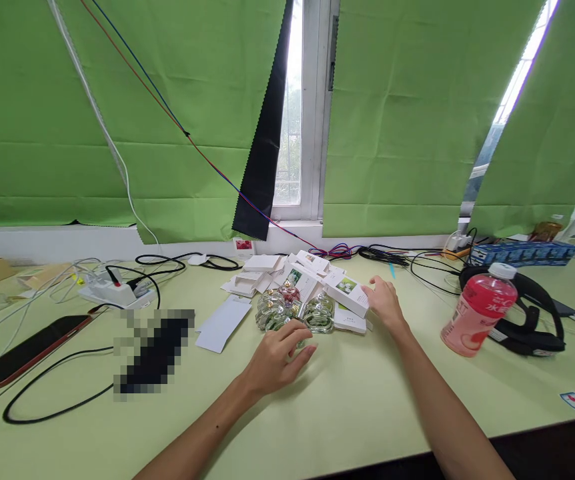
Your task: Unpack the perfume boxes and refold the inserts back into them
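Several oval, clear glossy objects (273, 311), some with green or red inside, sit clustered on the table; I cannot make out their kind. My left hand (282, 357) is just in front of them, fingers bent and thumb apart from them. Something small and clear shows behind its fingers, and I cannot tell whether they touch it. My right hand (386, 303) has its fingertips at the right end of a small white box (346, 291) printed with a green picture. That box lies tilted on another white box (350, 319).
More white boxes (260, 263) are heaped behind the cluster, and a flat white card (224, 323) lies left. A pink drink bottle (480, 309) stands right, before a black headset (537, 327). Cables, a power strip (115, 291) and a phone (30, 350) occupy the left side.
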`<state>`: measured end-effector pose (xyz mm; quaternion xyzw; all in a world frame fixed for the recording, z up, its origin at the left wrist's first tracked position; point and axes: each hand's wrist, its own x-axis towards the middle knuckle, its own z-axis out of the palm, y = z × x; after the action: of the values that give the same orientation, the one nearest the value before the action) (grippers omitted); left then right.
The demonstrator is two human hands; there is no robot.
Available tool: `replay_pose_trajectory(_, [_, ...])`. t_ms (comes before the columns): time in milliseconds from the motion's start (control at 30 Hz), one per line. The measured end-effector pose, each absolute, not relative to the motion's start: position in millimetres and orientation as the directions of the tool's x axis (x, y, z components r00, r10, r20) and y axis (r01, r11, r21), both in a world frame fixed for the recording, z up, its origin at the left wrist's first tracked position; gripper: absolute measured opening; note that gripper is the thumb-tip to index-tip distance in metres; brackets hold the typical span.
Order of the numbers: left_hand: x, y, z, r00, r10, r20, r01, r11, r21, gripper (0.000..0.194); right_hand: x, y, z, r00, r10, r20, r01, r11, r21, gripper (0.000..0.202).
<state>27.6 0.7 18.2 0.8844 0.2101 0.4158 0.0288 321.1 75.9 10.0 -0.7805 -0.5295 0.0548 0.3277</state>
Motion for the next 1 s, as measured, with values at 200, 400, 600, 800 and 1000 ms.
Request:
replay_pose_trajectory(200, [28.3, 1.2, 17.0, 0.573, 0.395, 0.718, 0.350, -0.910, 0.221, 0.009, 319.0, 72.6, 17.7, 0.410, 0.885, 0.223, 0.795, -0.226, -0.563, 0.031])
replay_pose_trajectory(400, [29.1, 1.1, 17.4, 0.567, 0.387, 0.728, 0.347, -0.913, 0.215, 0.009, 314.6, 67.9, 21.8, 0.426, 0.879, 0.214, 0.794, -0.251, -0.554, 0.031])
replay_pose_trajectory(600, [29.0, 0.2, 20.4, 0.561, 0.373, 0.739, 0.344, -0.917, 0.202, 0.009, 305.8, 59.1, 29.4, 0.467, 0.851, 0.240, 0.790, -0.280, -0.546, 0.034])
replay_pose_trajectory(800, [23.4, 6.2, 21.9, 0.465, 0.377, 0.801, 0.386, -0.901, 0.200, 0.010, 299.1, 59.7, 29.6, 0.468, 0.747, 0.472, 0.807, -0.143, -0.573, 0.029])
replay_pose_trajectory(1000, [17.7, 15.6, 30.6, 0.169, 0.410, 0.896, 0.572, -0.781, 0.249, 0.006, 287.0, 63.5, 27.7, 0.236, 0.671, 0.703, 0.778, 0.303, -0.550, 0.023])
